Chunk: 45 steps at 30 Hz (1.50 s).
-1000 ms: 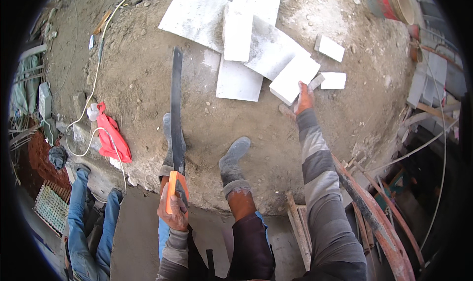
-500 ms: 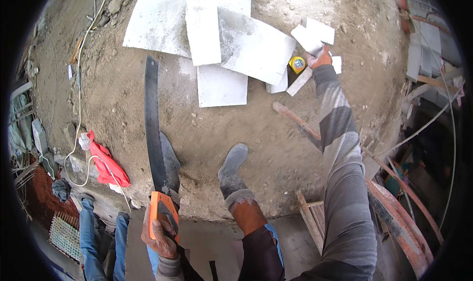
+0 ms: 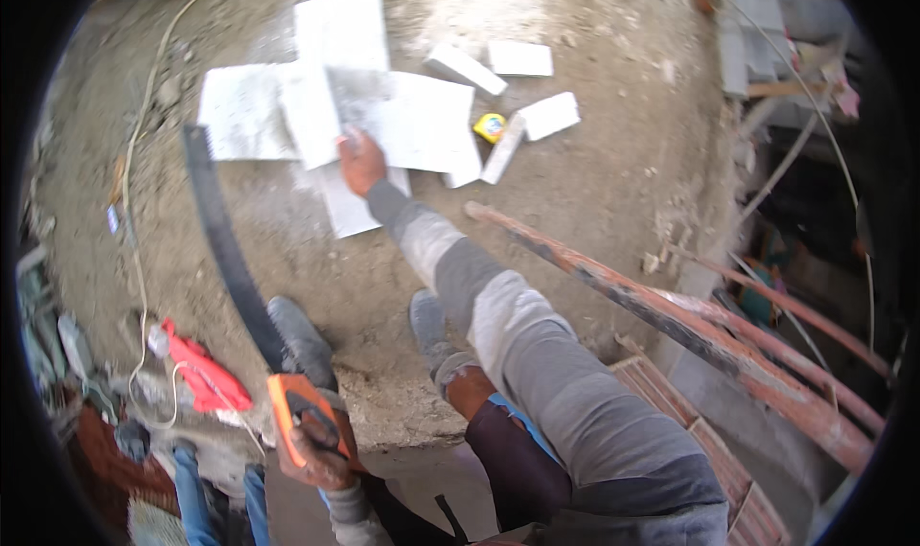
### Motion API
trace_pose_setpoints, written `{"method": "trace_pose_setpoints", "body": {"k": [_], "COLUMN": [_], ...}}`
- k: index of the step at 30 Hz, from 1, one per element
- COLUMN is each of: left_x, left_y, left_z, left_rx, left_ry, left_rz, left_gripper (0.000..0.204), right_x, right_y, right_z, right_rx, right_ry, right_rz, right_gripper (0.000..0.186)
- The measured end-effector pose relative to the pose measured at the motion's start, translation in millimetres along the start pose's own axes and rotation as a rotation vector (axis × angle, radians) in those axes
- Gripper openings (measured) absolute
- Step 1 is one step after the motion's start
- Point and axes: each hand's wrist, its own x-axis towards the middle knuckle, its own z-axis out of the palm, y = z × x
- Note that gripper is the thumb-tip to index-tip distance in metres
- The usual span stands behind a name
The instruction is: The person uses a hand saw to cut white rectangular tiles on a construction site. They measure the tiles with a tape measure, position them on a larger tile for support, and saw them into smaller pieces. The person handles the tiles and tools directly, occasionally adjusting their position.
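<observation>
My left hand (image 3: 311,453) grips the orange handle (image 3: 288,398) of a handsaw, whose long dark blade (image 3: 225,249) points forward, up the picture. Stretched out ahead, my right hand (image 3: 362,165) is closed on the lower end of a narrow white slab (image 3: 311,115), which lies over larger white sheets (image 3: 235,115) on the dirt ground; motion blur softens its fingers. To the right of that hand lie a yellow tape measure (image 3: 490,127) and several small white blocks (image 3: 549,115). My boots (image 3: 299,335) are below the sheets.
Reddish poles (image 3: 671,321) and a wooden frame (image 3: 685,441) stand at my right beside a dark drop. At left, a white cord (image 3: 144,287) runs past a red cloth (image 3: 196,374); another person's blue-trousered legs (image 3: 192,503) are lower left. Grey blocks (image 3: 743,29) lie upper right.
My right hand has moved left from the small blocks to the narrow slab on the sheets. The view has swung, showing more of the poles; the saw stays in my left hand.
</observation>
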Motion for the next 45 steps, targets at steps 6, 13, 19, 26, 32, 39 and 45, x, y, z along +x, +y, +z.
{"method": "trace_pose_setpoints", "body": {"k": [6,13,19,26,32,39,45], "left_x": [23,62,98,131,133,117,108], "left_y": [-41,-86,-118,-105,-112,-114,-124], "left_z": [27,69,74,83,99,124,135], "left_rx": [-0.003,0.056,0.055,0.025,0.044,0.039,0.054], "left_ry": [0.023,-0.013,-0.102,-0.199,-0.16,-0.129,-0.092], "left_rz": [0.147,0.263,0.277,0.465,0.487,0.459,0.509], "left_gripper": [0.048,0.047,0.043,0.04,0.039,0.04,0.04], "right_x": [2,33,31,124,107,113,117], "right_y": [-38,0,0,-41,-62,-48,-48], "right_z": [15,56,75,63,76,76,78], "right_rx": [-0.2,-0.019,-0.152,-0.012,-0.142,-0.054,-0.017], "right_ry": [-0.089,-0.026,0.063,0.18,0.234,0.229,0.248], "right_rz": [-0.029,0.042,-0.003,-0.371,-0.362,-0.405,-0.424], "right_gripper": [0.055,0.066,0.061,0.042,0.031,0.029,0.029]}}
